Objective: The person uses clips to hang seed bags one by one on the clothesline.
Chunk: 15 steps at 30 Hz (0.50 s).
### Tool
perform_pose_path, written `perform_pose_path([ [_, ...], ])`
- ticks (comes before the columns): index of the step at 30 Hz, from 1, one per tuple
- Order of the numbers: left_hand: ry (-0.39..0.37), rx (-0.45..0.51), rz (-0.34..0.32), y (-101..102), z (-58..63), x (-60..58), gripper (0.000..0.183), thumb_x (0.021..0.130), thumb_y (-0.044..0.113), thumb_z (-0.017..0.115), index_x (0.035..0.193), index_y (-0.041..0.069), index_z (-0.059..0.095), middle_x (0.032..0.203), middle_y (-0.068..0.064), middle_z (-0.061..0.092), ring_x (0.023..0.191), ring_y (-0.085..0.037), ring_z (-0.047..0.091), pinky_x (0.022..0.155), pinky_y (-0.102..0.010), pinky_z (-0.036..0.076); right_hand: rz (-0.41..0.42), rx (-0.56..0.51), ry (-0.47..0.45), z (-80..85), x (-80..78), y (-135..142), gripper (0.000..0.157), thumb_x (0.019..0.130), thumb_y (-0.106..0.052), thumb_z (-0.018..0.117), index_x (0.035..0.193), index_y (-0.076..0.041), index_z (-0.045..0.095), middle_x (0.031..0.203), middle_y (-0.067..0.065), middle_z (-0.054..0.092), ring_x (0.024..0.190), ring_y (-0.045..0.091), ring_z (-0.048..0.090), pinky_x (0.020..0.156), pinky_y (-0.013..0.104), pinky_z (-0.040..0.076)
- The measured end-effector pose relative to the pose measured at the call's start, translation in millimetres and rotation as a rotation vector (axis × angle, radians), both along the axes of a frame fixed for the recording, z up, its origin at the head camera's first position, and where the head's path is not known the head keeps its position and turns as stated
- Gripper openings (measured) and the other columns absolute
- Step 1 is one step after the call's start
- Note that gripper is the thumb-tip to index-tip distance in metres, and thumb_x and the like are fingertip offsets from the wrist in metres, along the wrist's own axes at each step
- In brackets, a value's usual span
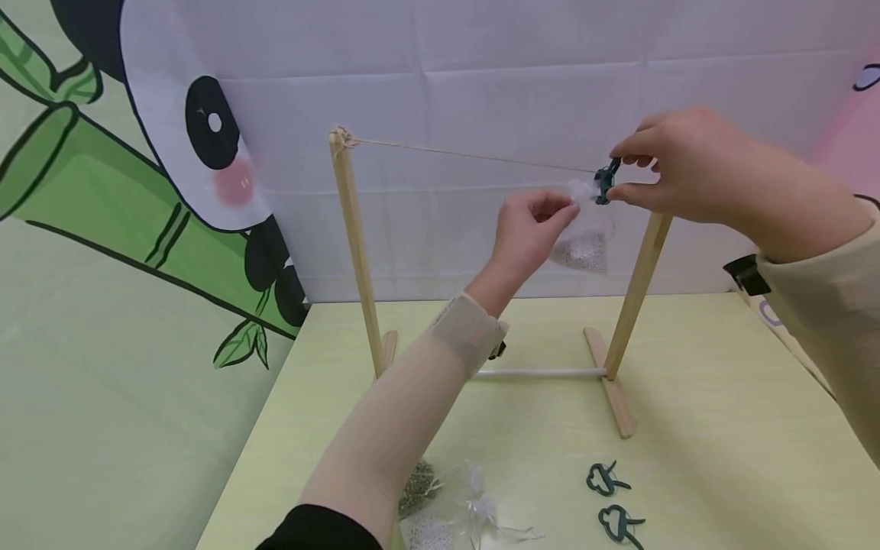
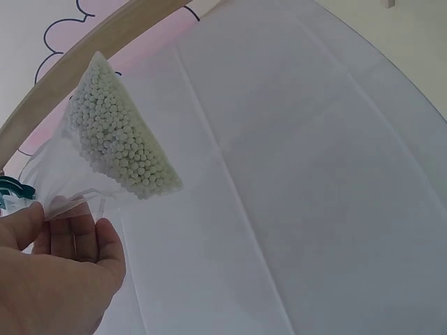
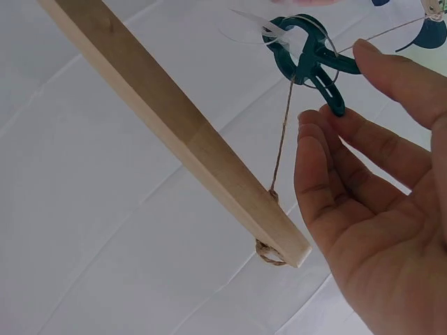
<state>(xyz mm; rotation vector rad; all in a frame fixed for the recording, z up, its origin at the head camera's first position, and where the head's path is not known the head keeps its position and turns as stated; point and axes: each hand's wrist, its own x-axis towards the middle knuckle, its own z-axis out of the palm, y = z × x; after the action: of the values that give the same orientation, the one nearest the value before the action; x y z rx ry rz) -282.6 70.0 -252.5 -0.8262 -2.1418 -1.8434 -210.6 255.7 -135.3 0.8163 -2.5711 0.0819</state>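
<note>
My left hand pinches the edge of a sheer bag between thumb and forefinger. Small white beads fill the bag's lower end in the left wrist view. Thumb and finger of my right hand hold the two handles of a dark green spring clip. The clip sits at the twine, which runs between the tops of two wooden posts. Wisps of the bag's top pass through the clip's ring in the right wrist view.
The wooden posts stand on feet joined by a white rod. Two more green clips lie at the table's front right. Sheer bags with white beads and a dried greenish filling lie partly behind my left forearm. A printed cloth hangs behind.
</note>
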Motion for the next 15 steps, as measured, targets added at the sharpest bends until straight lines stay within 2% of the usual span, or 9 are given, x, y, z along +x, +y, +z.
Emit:
perform_pose_path([
  [3, -0.013, 0.003, 0.009, -0.9, -3.0, 0.6, 0.015, 0.096, 0.018, 0.074, 0.104, 0.005, 0.077, 0.093, 0.002, 0.071, 0.085, -0.012, 0.064, 0.076, -0.021, 0.054, 0.021, -0.008, 0.011, -1.6, 0.3, -0.7, 0.041, 0.081, -0.012, 0.088, 0.114, 0.007, 0.072, 0.097, 0.02, 0.069, 0.081, 0.035, 0.065, 0.074, 0.052, 0.054],
  [6, -0.025, 0.017, 0.006, -2.0, -5.4, 1.6, 0.016, 0.096, 0.019, 0.075, 0.105, 0.005, 0.077, 0.093, 0.003, 0.071, 0.086, -0.011, 0.065, 0.077, -0.021, 0.054, 0.027, -0.018, 0.015, -3.4, 0.8, -0.3, 0.042, 0.081, -0.012, 0.087, 0.116, 0.007, 0.071, 0.098, 0.02, 0.069, 0.079, 0.036, 0.065, 0.083, 0.055, 0.045],
  [9, -0.029, 0.031, 0.004, -3.9, -7.4, 2.6, 0.017, 0.095, 0.019, 0.076, 0.104, 0.005, 0.077, 0.093, 0.003, 0.071, 0.086, -0.011, 0.066, 0.077, -0.022, 0.055, 0.034, -0.031, 0.024, -5.3, 1.1, 1.7, 0.043, 0.08, -0.011, 0.087, 0.116, 0.007, 0.07, 0.097, 0.021, 0.069, 0.077, 0.037, 0.067, 0.086, 0.057, 0.036],
  [13, -0.039, 0.04, 0.017, -8.3, -10.2, 2.9, 0.017, 0.094, 0.018, 0.076, 0.105, 0.005, 0.077, 0.094, 0.002, 0.072, 0.087, -0.01, 0.067, 0.077, -0.022, 0.055, 0.047, -0.053, 0.044, -8.2, 1.8, 5.7, 0.043, 0.079, -0.01, 0.088, 0.114, 0.009, 0.07, 0.096, 0.022, 0.069, 0.075, 0.037, 0.067, 0.084, 0.053, 0.036],
  [15, -0.04, 0.045, 0.026, -11.2, -11.7, 3.0, 0.017, 0.094, 0.017, 0.077, 0.105, 0.005, 0.077, 0.094, 0.002, 0.072, 0.087, -0.01, 0.067, 0.077, -0.022, 0.054, 0.043, -0.074, 0.034, -10.5, 3.8, 8.4, 0.041, 0.081, -0.01, 0.087, 0.114, 0.009, 0.07, 0.097, 0.021, 0.069, 0.075, 0.035, 0.067, 0.085, 0.05, 0.043],
])
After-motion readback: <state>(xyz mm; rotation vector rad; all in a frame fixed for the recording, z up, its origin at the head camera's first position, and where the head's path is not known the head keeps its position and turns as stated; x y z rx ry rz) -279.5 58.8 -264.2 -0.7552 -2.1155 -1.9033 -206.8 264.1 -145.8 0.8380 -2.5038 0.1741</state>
